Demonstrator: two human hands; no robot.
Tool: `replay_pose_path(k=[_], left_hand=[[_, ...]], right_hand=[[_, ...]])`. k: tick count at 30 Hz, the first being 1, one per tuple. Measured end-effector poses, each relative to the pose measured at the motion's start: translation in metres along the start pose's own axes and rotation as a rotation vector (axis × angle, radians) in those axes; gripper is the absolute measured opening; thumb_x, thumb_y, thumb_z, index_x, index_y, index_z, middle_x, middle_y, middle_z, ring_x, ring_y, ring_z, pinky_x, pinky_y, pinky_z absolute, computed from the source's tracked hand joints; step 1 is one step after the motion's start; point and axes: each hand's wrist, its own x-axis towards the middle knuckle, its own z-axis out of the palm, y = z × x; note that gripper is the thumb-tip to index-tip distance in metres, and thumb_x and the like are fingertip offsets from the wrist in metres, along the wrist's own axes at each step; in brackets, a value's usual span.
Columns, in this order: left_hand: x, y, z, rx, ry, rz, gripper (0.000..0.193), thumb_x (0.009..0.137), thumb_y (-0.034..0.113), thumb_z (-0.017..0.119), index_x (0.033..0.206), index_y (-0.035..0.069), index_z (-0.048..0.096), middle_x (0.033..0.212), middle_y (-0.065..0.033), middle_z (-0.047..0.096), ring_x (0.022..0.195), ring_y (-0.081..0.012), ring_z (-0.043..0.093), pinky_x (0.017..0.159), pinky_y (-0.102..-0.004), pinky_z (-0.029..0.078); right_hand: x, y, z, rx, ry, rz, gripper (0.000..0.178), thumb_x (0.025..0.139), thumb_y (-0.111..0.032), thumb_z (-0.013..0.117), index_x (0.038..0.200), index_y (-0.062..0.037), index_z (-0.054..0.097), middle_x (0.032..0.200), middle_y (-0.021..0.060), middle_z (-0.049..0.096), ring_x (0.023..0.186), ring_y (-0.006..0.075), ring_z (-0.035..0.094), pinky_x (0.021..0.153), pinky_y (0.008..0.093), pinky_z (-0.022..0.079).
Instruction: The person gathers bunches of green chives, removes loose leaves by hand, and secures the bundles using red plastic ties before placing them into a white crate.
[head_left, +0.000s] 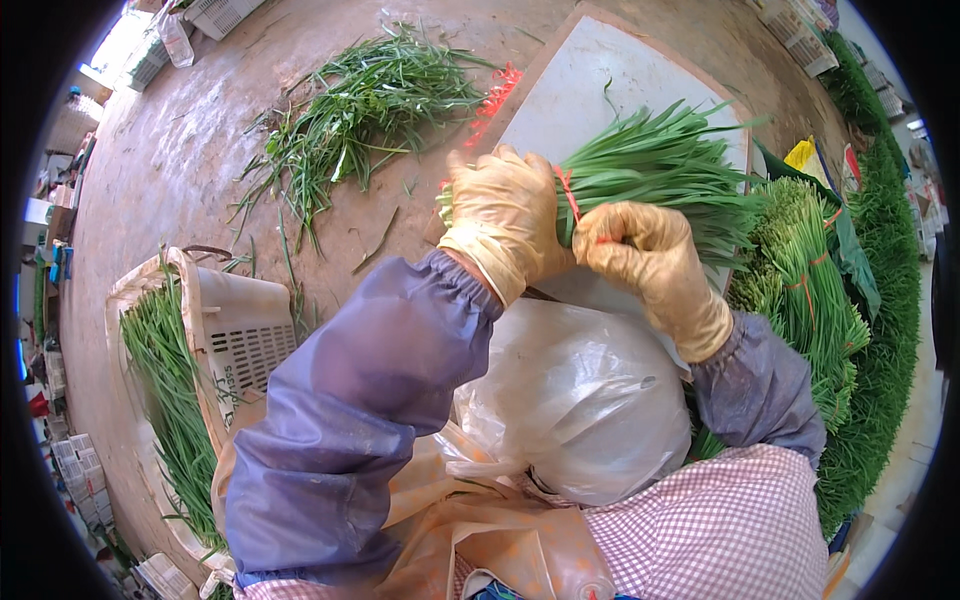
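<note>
A bunch of garlic chives (655,165) lies across a pale board (580,80), its leaves fanned out to the right. My left hand (505,215), in a yellowish glove, is wrapped round the bunch near its stem end. A thin red tie (568,195) circles the chives just right of that hand. My right hand (645,265), gloved alike, is closed in a pinch beside the tie; a bit of red shows at its fingers. A pale plastic-wrapped bundle (590,400) sits below the board, near my body.
Loose green leaves (370,100) are heaped on the floor at far left, near several red ties (495,100). A white crate (245,320) holding chives stands at left. Tied bunches (805,290) are stacked at right, beside a long row of greens (885,330).
</note>
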Motion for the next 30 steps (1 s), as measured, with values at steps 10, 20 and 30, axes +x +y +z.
replay_pose_path(k=[10, 20, 30], left_hand=[[-0.014, 0.007, 0.011, -0.042, 0.261, -0.041, 0.078, 0.059, 0.046, 0.075, 0.119, 0.001, 0.053, 0.121, -0.0199, 0.052, 0.121, -0.0333, 0.046, 0.107, -0.0529, 0.026], [-0.016, 0.015, 0.020, -0.011, 0.158, 0.025, 0.099, 0.055, 0.047, 0.084, 0.131, 0.001, 0.041, 0.117, -0.0166, 0.056, 0.115, -0.0308, 0.052, 0.100, -0.0494, 0.036], [-0.006, 0.021, 0.012, -0.071, 0.069, -0.065, 0.081, 0.055, 0.046, 0.085, 0.113, 0.001, 0.051, 0.106, -0.0203, 0.059, 0.100, -0.0355, 0.060, 0.086, -0.0457, 0.047]], right_hand=[[-0.013, -0.008, 0.024, 0.013, 0.102, -0.043, 0.006, 0.092, -0.007, 0.059, 0.090, -0.0015, 0.061, 0.079, 0.0023, 0.064, 0.058, 0.0071, 0.054, 0.052, 0.0223, 0.045], [-0.029, -0.021, 0.031, 0.485, 0.260, 0.278, 0.009, 0.094, -0.009, 0.053, 0.086, -0.0066, 0.055, 0.068, 0.0043, 0.057, 0.042, 0.0047, 0.034, 0.039, 0.0203, 0.029], [-0.065, 0.076, 0.025, -0.034, 0.380, 0.177, 0.010, 0.092, -0.014, 0.055, 0.085, -0.0060, 0.054, 0.066, 0.0001, 0.052, 0.048, 0.0049, 0.036, 0.043, 0.0199, 0.028]])
